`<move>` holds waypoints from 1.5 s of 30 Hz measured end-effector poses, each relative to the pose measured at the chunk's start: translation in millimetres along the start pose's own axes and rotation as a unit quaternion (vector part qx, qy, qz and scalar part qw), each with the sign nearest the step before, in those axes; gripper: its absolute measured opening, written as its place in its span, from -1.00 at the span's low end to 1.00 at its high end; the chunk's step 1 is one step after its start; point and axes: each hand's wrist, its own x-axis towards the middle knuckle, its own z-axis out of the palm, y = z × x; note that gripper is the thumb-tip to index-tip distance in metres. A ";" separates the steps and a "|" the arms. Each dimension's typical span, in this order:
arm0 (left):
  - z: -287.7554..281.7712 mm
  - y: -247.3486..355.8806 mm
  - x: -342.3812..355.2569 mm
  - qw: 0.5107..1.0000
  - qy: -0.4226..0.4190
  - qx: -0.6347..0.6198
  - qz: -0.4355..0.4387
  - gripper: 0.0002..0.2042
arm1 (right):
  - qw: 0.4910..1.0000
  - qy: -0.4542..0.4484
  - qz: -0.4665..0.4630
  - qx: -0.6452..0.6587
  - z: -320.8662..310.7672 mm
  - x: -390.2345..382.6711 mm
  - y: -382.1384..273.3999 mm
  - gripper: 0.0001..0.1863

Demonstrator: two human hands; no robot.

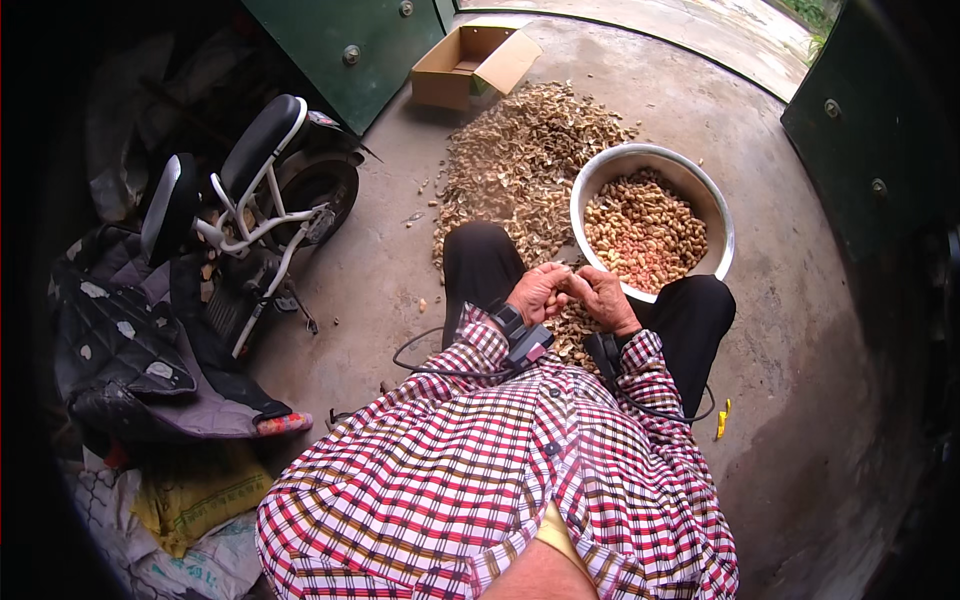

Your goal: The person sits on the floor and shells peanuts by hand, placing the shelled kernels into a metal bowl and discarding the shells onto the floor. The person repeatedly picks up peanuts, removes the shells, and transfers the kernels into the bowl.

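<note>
My left hand (540,293) and my right hand (606,301) meet fingertip to fingertip between my knees. Both are closed in a pinch, and whatever lies between the fingers is too small and covered to make out. Just beyond my right hand stands a wide metal basin (722,215), holding unshelled peanuts (655,215) with reddish shelled kernels (645,262) among them. A broad heap of broken peanut shells (525,160) spreads over the floor ahead of my left hand, with more shells under both hands.
An open cardboard box (440,85) sits beyond the heap, near a green metal door (350,55). To the left stands a small electric scooter (270,190) with a dark quilted cover (130,330). A yellow wrapper (722,420) lies at right. Cables loop from both wrists.
</note>
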 end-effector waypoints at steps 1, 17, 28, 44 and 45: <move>0.3 -0.4 -0.3 1.000 0.002 -0.001 0.002 -0.89 | 1.000 0.018 0.007 0.007 1.6 0.1 0.0 -0.72; 8.8 -3.0 -3.8 0.999 0.046 -0.008 0.006 -0.92 | 0.989 0.136 0.026 -0.049 19.4 -4.1 -4.2 -0.73; 14.6 -7.7 0.9 0.998 0.042 -0.023 0.037 -0.90 | 0.980 0.137 0.077 0.125 36.1 0.0 46.6 -0.65; 10.9 -8.0 -0.2 0.996 0.043 0.041 0.073 -0.88 | 0.992 0.095 0.061 0.055 17.9 -2.3 12.4 -0.65; 11.6 -7.6 -0.4 0.996 0.042 0.042 0.073 -0.88 | 0.990 0.101 0.068 0.065 19.4 -2.2 15.2 -0.65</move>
